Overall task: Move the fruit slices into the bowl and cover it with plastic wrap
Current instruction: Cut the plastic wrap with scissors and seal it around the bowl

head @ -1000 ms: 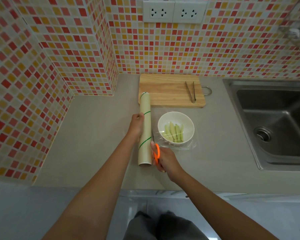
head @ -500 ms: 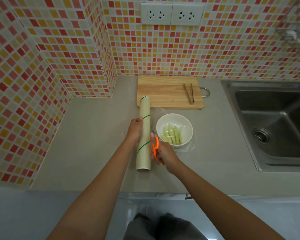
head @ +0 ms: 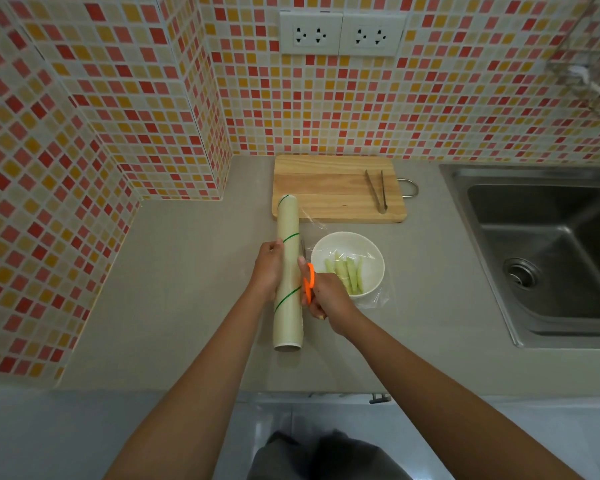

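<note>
A white bowl [head: 368, 247] on the grey counter holds several pale green fruit slices [head: 347, 271]. A clear sheet of plastic wrap [head: 378, 299] lies over the bowl and runs left to the roll of plastic wrap [head: 288, 271], which lies lengthwise beside the bowl. My left hand [head: 267, 265] grips the left side of the roll. My right hand [head: 326, 296] holds orange-handled scissors [head: 308, 280], whose blades point away from me along the sheet between roll and bowl.
A wooden cutting board [head: 329, 188] with metal tongs [head: 376, 190] on it lies against the tiled back wall. A steel sink [head: 548, 251] sits to the right. A tiled wall corner juts out at the left. The counter's front edge is near me.
My right hand with the scissors has moved away from me along the edge of the roll, from near the roll's near end to about its middle. My left hand stays on the roll.
</note>
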`<state>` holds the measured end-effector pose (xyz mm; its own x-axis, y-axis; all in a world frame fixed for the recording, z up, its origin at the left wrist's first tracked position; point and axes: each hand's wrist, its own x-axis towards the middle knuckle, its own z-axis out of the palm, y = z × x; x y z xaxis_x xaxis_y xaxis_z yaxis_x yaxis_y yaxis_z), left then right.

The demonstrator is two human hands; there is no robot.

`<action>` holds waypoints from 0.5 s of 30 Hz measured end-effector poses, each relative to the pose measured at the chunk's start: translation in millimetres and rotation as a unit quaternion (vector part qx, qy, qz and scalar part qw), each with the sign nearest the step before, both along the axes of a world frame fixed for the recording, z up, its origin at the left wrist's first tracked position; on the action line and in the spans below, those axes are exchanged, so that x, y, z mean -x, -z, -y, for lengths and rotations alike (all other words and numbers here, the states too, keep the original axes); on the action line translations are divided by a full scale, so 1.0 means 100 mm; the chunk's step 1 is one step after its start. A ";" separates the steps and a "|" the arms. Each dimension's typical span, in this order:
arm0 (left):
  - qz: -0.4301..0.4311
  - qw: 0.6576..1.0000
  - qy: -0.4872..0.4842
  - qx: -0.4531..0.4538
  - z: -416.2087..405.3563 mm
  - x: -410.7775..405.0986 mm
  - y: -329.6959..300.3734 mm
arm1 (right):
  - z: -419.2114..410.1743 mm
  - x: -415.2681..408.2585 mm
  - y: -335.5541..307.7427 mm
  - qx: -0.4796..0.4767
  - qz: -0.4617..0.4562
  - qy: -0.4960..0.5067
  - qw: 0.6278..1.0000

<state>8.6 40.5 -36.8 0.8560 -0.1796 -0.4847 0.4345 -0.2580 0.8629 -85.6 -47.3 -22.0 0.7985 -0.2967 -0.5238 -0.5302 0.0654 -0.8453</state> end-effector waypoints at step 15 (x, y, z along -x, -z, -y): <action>0.007 1.000 0.003 0.005 -0.02 0.07 -0.04 | 0.10 -0.28 -0.10 -0.032 0.002 0.014 0.999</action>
<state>1.3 43.0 -32.6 0.8615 -0.1897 -0.4711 0.4213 -0.2511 0.8715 -57.9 -57.5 -12.4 0.7920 -0.2855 -0.5396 -0.5244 0.1343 -0.8408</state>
